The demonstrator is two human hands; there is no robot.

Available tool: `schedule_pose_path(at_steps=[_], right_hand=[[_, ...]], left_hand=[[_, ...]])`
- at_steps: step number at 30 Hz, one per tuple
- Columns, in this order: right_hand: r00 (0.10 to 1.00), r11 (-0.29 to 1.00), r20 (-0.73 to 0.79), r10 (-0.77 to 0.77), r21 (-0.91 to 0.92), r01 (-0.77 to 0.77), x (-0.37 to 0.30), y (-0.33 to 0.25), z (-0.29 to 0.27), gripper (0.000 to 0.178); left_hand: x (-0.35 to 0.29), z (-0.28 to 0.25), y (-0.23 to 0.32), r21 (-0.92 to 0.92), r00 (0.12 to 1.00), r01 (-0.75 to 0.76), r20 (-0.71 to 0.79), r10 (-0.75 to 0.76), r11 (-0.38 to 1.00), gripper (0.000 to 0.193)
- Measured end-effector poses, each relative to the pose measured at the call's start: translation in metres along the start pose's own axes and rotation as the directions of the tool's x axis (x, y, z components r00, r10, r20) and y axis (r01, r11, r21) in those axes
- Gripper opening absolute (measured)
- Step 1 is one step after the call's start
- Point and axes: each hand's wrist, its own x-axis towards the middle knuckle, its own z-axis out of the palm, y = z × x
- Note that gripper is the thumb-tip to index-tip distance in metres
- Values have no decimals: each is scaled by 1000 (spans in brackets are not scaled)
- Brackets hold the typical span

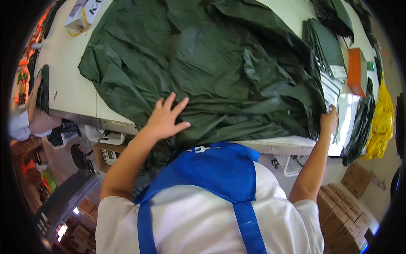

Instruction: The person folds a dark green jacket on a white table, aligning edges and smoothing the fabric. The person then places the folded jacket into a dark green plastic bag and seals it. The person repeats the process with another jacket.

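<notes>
A large, dark green sheet of thin, crinkled waterproof-looking fabric [203, 63] lies spread over the white table, its near part hanging over the front edge by my apron. My left hand [167, 118] rests on the sheet near that edge, fingers spread apart, holding nothing. Over at the sheet's right border, my right hand [329, 120] has its fingers closed at the fabric's edge, beside a stack of white sheets [331, 91]. Wrinkles run across the fabric between my two hands.
On the right of the table are folded dark green pieces [323, 44] and an orange box [356, 72]. Yellow fabric [380, 122] hangs beyond them. A white box with yellow tape [83, 17] sits far left. Another person [25, 114] works at left. Cardboard boxes [344, 211] stand below right.
</notes>
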Motion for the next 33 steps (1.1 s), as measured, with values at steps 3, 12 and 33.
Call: schedule_pose_path(at_steps=[3,12,33], right_hand=[[851,870,-453,-265,269,413,-50,-66,0,37],[330,346,129,-935,540,767,-171,-205,4,41],[308,445,332,-892,772,454,-183,-277,-79,32]], left_hand=[[-7,18,18,-106,997,-56,-50,51,993,77],[7,28,-20,-823,793,-41,-372,-483,567,55],[71,-46,-95,-959,564,-163,101,-819,-231,41]])
